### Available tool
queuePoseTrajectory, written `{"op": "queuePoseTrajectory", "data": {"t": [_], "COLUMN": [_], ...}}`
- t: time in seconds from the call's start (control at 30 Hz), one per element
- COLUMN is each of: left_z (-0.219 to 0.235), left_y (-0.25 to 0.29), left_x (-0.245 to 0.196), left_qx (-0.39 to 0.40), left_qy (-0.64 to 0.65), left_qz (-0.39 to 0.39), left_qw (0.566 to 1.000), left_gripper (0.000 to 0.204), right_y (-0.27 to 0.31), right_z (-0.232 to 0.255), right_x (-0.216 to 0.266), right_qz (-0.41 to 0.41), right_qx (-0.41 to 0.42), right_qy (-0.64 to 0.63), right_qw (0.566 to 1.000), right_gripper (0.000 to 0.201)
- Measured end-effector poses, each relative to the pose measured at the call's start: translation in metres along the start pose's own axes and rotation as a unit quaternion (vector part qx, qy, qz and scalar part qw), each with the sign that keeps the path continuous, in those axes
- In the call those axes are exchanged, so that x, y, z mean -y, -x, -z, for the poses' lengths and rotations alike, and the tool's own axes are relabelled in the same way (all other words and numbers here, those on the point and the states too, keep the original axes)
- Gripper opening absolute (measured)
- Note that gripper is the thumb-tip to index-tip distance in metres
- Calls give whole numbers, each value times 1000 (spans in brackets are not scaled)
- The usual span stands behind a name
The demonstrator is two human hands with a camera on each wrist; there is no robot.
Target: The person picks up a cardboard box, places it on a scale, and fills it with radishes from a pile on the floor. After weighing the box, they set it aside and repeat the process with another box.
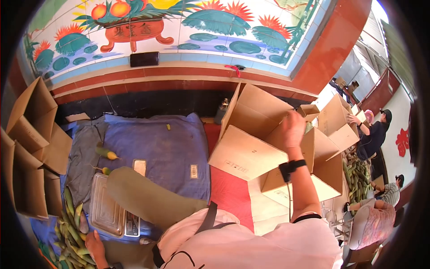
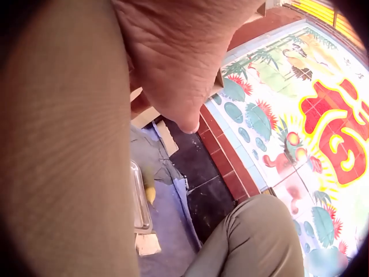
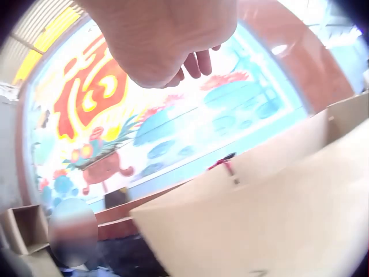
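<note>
The right hand (image 1: 293, 130) is raised over the open cardboard box (image 1: 251, 152) in the head view. In the right wrist view its fingers (image 3: 199, 62) hang loosely bent and no object shows in them. The left hand (image 1: 95, 247) is low at the left, beside a pile of green, yellowish long vegetables (image 1: 71, 237); its fingers are mostly out of sight, and whether it holds one cannot be told. A lidded clear plastic container (image 1: 106, 206) lies near it, with two green-yellow vegetables (image 1: 107, 154) on the blue cloth (image 1: 156, 143).
Open boxes (image 1: 31, 121) stand at the far left, and more (image 1: 331, 121) at the right. A dark bottle (image 1: 221, 111) stands by the wall. Two people (image 1: 376, 134) are at the far right beside another vegetable pile (image 1: 357, 177). The wearer's bent leg (image 1: 148, 197) crosses the cloth.
</note>
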State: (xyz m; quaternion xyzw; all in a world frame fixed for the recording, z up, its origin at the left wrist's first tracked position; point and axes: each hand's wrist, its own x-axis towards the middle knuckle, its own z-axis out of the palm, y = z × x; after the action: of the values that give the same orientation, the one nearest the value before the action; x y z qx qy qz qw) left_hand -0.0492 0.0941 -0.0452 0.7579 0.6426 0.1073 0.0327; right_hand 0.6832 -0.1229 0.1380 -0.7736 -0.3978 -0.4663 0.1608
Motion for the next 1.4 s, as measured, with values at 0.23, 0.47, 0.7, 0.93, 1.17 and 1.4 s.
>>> {"op": "queuePoseTrajectory", "data": {"t": [0.23,0.47,0.7,0.93,1.17,1.4], "left_z": [-14,9,18,42,30,27], "left_y": [8,17,16,18,23,17], "left_x": [21,5,-7,-27,-12,-13], "left_qx": [-10,105,119,150,94,65], "left_qy": [-20,-100,-146,-99,-70,-160], "left_qz": [-11,37,25,31,-31,-72], "left_qw": [1000,989,982,983,993,982], "left_gripper": [36,49,54,54,47,42], "right_y": [109,229,186,134,163,150], "right_z": [32,-44,-62,7,27,45], "right_x": [-158,-259,-195,-123,-164,-175], "right_qz": [-501,-182,-251,-507,-476,-402], "right_qx": [279,514,493,357,253,162], "right_qy": [121,166,142,116,176,331], "right_qw": [810,822,821,776,824,838], "right_gripper": [38,16,20,22,22,20]}}
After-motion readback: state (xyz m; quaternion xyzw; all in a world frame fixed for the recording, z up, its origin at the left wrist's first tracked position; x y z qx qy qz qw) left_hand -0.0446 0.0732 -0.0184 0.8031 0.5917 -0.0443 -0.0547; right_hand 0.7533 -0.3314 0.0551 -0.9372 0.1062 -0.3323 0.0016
